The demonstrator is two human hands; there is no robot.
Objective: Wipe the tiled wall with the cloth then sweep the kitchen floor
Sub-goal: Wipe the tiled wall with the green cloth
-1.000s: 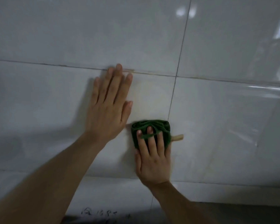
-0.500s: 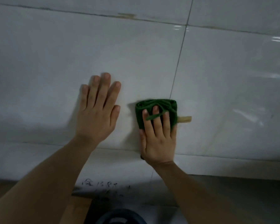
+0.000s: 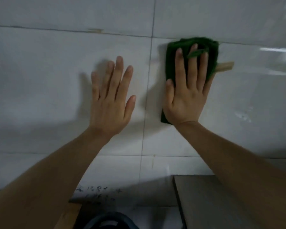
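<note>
A folded dark green cloth (image 3: 173,61) with a tan tag lies flat against the white tiled wall (image 3: 56,71), just right of a vertical grout line and below a horizontal one. My right hand (image 3: 186,96) presses it to the tile with straight fingers spread over it; a green loop of the cloth crosses two fingertips. My left hand (image 3: 111,101) rests flat on the tile to the left of the grout line, fingers straight, holding nothing. No broom is in view.
Below the hands a grey slab (image 3: 205,199) leans near the wall's foot at lower right. Handwritten dark marks (image 3: 97,194) sit on the lowest tile. A dark round object (image 3: 109,220) shows at the bottom edge, beside a wooden strip (image 3: 68,217).
My right hand slid the cloth up and to the right, across the vertical grout line toward the horizontal joint. My left hand stayed flat on the wall.
</note>
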